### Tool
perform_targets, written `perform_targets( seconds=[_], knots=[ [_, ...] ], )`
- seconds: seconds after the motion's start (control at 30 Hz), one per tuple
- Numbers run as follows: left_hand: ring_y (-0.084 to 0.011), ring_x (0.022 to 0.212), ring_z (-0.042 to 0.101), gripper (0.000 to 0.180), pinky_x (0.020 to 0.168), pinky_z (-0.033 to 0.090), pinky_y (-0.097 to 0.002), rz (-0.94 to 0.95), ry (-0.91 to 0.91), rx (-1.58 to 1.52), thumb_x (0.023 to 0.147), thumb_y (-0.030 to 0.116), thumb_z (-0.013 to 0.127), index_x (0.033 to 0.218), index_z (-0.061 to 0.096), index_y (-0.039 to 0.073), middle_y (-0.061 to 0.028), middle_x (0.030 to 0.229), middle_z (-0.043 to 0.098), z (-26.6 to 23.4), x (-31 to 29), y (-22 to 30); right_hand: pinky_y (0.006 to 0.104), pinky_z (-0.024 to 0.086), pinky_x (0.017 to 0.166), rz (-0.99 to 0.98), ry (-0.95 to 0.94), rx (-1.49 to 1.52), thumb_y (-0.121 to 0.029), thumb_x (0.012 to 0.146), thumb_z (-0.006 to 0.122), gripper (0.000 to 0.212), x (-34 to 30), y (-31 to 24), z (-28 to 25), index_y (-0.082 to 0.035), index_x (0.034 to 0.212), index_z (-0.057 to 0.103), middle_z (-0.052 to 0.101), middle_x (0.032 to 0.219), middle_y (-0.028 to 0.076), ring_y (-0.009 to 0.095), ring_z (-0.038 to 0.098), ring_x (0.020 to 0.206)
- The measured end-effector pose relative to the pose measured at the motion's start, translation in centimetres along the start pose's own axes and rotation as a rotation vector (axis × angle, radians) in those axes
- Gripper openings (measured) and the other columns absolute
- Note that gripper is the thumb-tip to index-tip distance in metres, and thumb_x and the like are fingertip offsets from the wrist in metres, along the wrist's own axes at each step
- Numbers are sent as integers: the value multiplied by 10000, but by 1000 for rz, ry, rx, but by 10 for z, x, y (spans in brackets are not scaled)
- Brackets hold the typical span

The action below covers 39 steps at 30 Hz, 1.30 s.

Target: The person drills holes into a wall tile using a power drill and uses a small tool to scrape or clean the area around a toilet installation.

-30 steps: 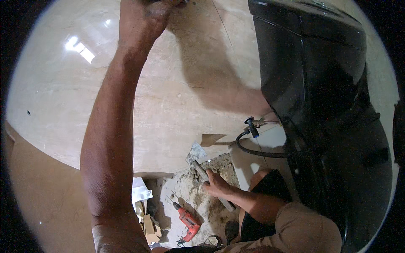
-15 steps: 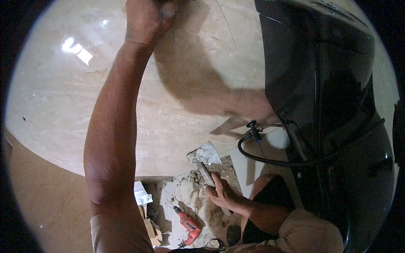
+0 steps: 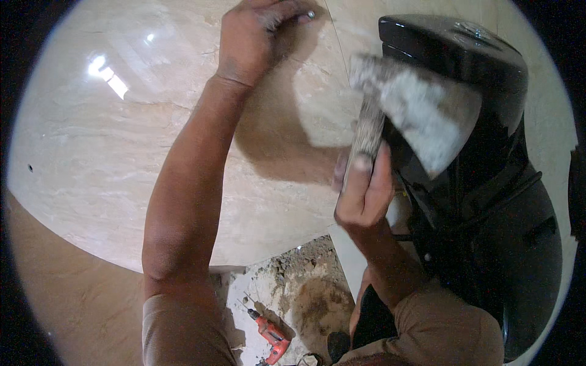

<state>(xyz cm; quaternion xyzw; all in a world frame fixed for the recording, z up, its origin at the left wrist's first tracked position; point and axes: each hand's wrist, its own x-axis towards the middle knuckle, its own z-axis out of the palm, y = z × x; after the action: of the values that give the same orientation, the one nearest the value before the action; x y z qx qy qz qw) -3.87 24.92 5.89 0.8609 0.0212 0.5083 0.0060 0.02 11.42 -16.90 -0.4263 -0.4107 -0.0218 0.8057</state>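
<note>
Tiles: spread behind the left grip and out to its left.
Left grip: closed at the fingertips on a small metal piece, apparently pinched so that its end is left exposed; contact with the tiles cannot be told.
Drill: laid well below both grips on the rough floor, perhaps to be out of the way.
Right grip: wrapped firmly round the wooden handle of an axe, whose blurred head is held above it, probably clear of things.
Toilet: right of the right grip, partly hidden by the axe head.
</note>
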Motion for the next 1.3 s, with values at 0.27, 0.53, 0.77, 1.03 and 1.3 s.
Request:
perform_targets(
  seconds=[0.27, 0.53, 0.77, 1.03, 1.3],
  knots=[
    [-257, 784, 644, 346, 684, 540, -343, 439, -14, 348, 716, 26, 721, 1057, 754, 77, -81, 849, 677, -9, -3, -1, 486, 507, 774, -128, -41, -344, -198, 978, 543, 383, 73, -3, 28, 67, 1252, 507, 610, 985, 333, 505, 618, 915],
    [-270, 789, 643, 340, 702, 543, -352, 429, 22, 407, 712, 24, 719, 1047, 751, 73, -95, 842, 669, -10, -8, -7, 496, 507, 784, -210, -105, -438, -176, 969, 548, 349, 77, -5, 28, 53, 1231, 518, 615, 995, 326, 493, 625, 917],
    [-272, 793, 644, 355, 711, 544, -364, 448, 37, 374, 701, 26, 732, 1054, 747, 63, -95, 849, 668, -9, -6, -9, 478, 483, 631, -405, 64, -357, -160, 980, 543, 185, 85, 0, 26, 21, 996, 514, 582, 760, 271, 459, 615, 697],
    [-271, 805, 642, 334, 716, 546, -362, 456, -2, 364, 723, 19, 707, 1054, 739, 58, -89, 870, 669, -9, -9, -12, 466, 488, 595, -504, 93, -359, -142, 963, 554, 164, 85, 2, 20, 14, 998, 517, 569, 707, 264, 505, 615, 713],
    [-273, 807, 639, 308, 717, 547, -360, 451, 24, 377, 741, 34, 699, 1045, 740, 57, -87, 865, 668, -5, -11, -14, 495, 489, 617, -512, 73, -462, -137, 949, 574, 197, 85, 6, 14, 31, 1035, 518, 608, 743, 265, 510, 626, 718]
  ],
)
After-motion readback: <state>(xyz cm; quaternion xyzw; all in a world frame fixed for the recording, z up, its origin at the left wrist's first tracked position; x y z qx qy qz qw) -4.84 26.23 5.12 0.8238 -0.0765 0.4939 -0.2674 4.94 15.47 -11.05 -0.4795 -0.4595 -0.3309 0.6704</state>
